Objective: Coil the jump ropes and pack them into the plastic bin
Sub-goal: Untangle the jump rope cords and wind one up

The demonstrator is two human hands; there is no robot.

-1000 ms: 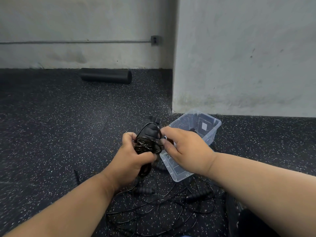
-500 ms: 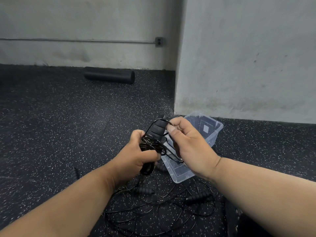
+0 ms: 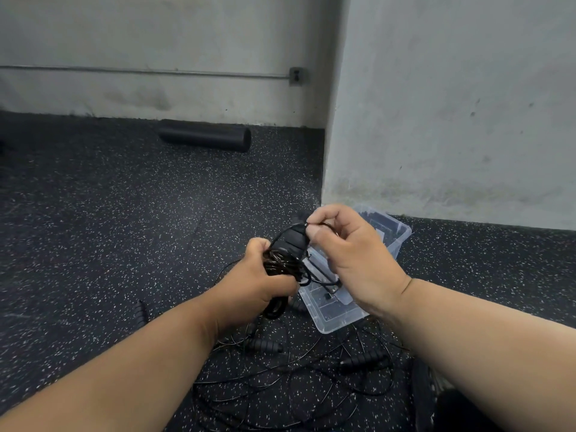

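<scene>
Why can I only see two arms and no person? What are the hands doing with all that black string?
The camera sits on the person's head and looks down, so you see only their arms. The black string is jump rope. The left hand grips a coiled rope with its black handles. The right hand pinches a bit of that rope at the top of the bundle. Behind the hands a clear plastic bin stands on the speckled floor. More loose ropes lie tangled on the floor near the person. Far back, by the wall, lies a black foam roller.
</scene>
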